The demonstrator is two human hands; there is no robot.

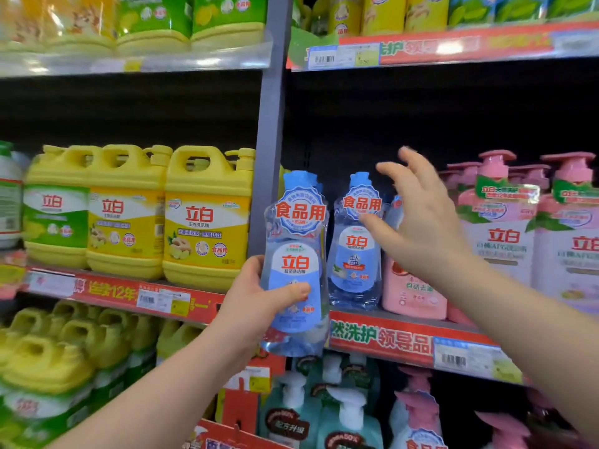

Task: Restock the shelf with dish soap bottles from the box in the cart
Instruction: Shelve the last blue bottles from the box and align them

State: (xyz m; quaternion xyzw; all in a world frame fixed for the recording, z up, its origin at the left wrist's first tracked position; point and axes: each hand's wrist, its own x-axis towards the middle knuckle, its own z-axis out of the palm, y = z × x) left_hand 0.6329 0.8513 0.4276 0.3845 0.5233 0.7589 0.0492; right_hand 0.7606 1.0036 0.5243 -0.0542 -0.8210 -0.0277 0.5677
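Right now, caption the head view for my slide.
Restocking: left hand holds a blue bottle before the shelf; open right hand reaches toward a matching shelved bottle.

Bright store light, glare on shelf rails, blurred, bowed edges

Between the grey upright and the pink pump bottles, the bay is dark and open above the bottle tops. Lower down a standing blue dish soap bottle and a short pink bottle block the shelf front, with the right hand spread before them.
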